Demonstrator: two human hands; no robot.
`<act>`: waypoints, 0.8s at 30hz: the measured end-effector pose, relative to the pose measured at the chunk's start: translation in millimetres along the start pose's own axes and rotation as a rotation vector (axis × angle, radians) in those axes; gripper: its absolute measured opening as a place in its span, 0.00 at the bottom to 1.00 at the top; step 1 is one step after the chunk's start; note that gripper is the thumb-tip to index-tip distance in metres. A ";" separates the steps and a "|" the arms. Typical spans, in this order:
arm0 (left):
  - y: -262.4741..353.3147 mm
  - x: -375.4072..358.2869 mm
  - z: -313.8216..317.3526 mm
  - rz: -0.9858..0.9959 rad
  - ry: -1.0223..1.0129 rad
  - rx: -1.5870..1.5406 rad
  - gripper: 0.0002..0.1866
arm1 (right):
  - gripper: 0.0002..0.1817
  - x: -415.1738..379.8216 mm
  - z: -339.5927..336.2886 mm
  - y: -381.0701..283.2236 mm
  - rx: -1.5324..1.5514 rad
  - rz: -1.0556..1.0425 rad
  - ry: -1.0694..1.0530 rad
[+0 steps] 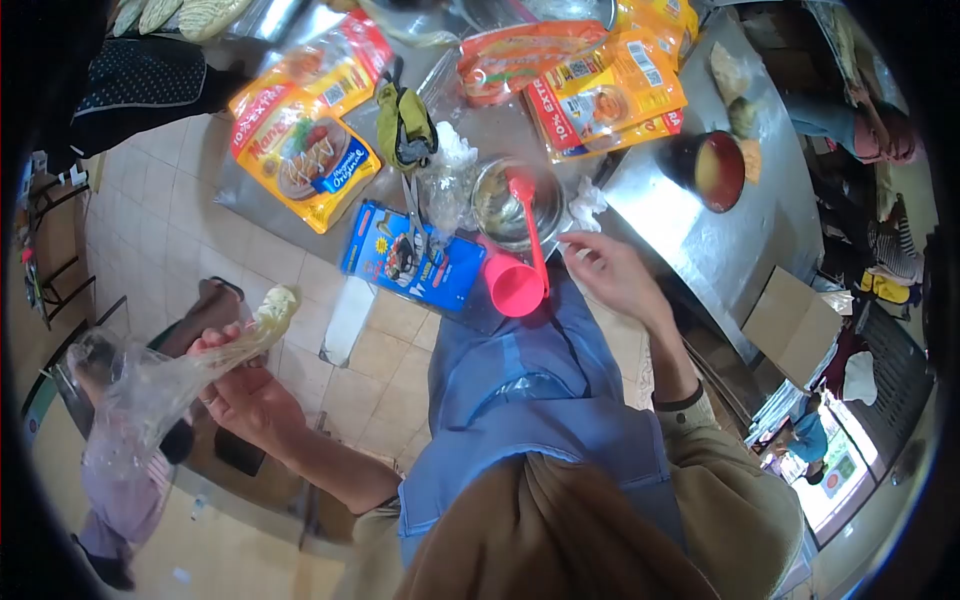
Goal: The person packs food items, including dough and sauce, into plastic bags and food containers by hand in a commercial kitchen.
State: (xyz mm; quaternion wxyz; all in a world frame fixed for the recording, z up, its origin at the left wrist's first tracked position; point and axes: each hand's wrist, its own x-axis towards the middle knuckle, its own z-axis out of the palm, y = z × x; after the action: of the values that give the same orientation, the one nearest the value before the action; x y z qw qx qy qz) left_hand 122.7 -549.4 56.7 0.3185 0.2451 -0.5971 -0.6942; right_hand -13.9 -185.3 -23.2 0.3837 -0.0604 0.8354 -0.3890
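Off to the left, my left hand [245, 395] is closed round a clear plastic piping bag [160, 385], with a lump of pale creamy filling [276, 308] at its upper end. My right hand [615, 280] is by the table's near edge, fingers apart and bent a little, holding nothing. Just left of it, a pink cup [516, 290] stands near the edge. A pink spoon [528, 205] lies across the metal bowl [490, 215], which has pale residue inside. Scissors [413, 215] rest by a blue box [415, 262].
Yellow mayonnaise pouches [305, 165] lie at the left, with more pouches [605, 95] at the right. A green-yellow pouch [403, 125] sits between them beside crumpled plastic [450, 180]. Farther right are a dark bowl [705, 170] and a cardboard box [790, 320]. Other people stand around.
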 end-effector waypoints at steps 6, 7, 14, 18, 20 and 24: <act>20.7 -13.3 -1.5 0.064 0.060 0.078 0.18 | 0.14 -3.4 72.8 25.2 -0.341 -0.289 0.137; 26.6 -16.0 -4.5 0.036 0.056 0.024 0.19 | 0.13 -1.0 81.1 34.5 -0.339 -0.319 0.186; 79.8 -62.0 58.7 0.083 -0.023 0.064 0.19 | 0.10 -31.2 33.0 34.4 -0.125 -0.344 0.093; 86.1 -106.0 127.6 0.001 -0.275 -0.080 0.20 | 0.13 -84.8 -59.0 59.4 0.103 -0.090 0.275; 78.2 -131.3 175.3 -0.071 -0.437 -0.180 0.20 | 0.14 -109.2 -107.0 97.9 0.105 0.034 0.394; 45.0 -195.4 279.9 -0.190 -0.530 -0.329 0.22 | 0.13 -136.0 -174.4 187.7 -0.154 0.164 0.563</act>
State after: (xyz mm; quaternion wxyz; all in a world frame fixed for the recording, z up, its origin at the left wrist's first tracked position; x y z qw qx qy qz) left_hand 60.0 -221.2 139.8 0.1214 0.0556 -0.5134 -0.8477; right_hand -1.9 103.8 -2.8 0.1613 0.0884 0.9381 -0.2935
